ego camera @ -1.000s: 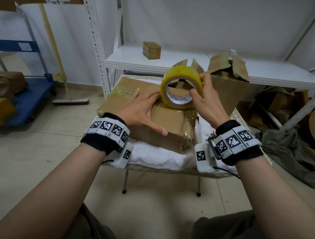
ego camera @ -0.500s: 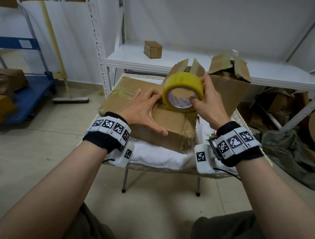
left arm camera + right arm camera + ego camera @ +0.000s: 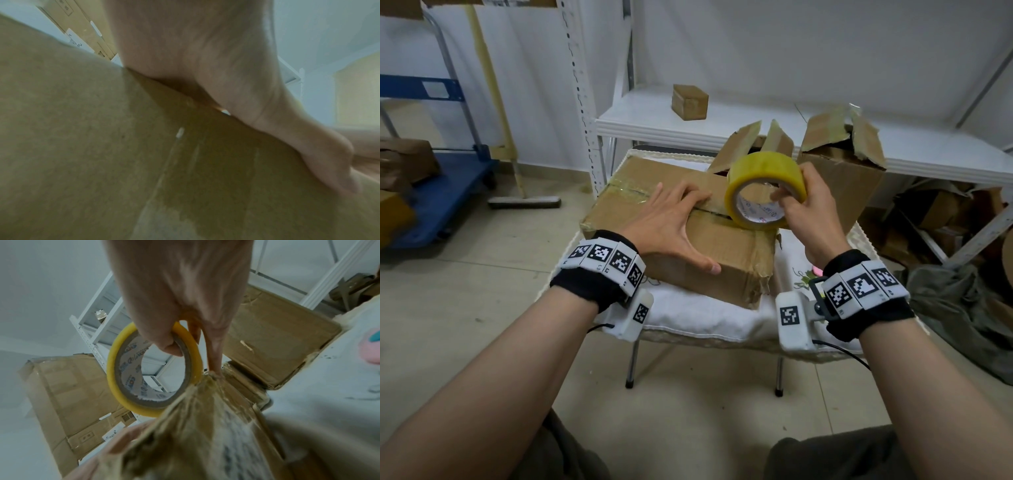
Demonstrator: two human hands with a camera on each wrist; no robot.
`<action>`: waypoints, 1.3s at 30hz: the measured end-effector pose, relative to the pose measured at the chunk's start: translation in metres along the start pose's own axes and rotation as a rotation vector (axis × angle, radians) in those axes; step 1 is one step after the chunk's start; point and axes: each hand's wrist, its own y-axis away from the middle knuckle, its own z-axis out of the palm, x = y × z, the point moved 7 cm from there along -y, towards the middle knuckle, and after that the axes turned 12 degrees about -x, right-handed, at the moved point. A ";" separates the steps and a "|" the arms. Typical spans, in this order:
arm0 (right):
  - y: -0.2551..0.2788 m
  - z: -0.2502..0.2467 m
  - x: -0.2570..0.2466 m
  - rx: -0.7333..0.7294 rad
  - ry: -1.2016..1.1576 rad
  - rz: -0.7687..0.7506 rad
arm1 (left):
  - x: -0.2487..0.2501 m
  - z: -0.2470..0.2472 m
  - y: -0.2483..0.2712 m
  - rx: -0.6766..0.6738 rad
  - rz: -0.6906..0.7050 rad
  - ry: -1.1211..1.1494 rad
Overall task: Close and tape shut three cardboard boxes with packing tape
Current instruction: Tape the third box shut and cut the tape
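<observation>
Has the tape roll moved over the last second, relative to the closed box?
Yes. The tape roll, gripped by the right hand, shifted right along the closed box, nearer its right end and the open box.

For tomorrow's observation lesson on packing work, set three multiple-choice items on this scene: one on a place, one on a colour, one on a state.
1. Where does the small closed brown cardboard box stand?
A. on the white metal shelf
B. on the floor
C. on the blue cart

2. What colour is the roll of packing tape?
A. red
B. yellow
C. black

3. How does the left hand lie on the large flat brown cardboard box?
A. curled in a fist
B. pinching a flap
C. flat, with spread fingers pressing down

Answers: 1 A, the small box sits alone on the shelf behind the work table. 2 B, the roll that the right hand grips is yellow, with a printed core. 3 C, the head view shows the palm down across the top seam.
</observation>
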 end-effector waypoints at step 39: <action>-0.012 -0.001 0.024 0.039 -0.118 0.039 | 0.008 0.024 0.006 -0.130 -0.060 -0.335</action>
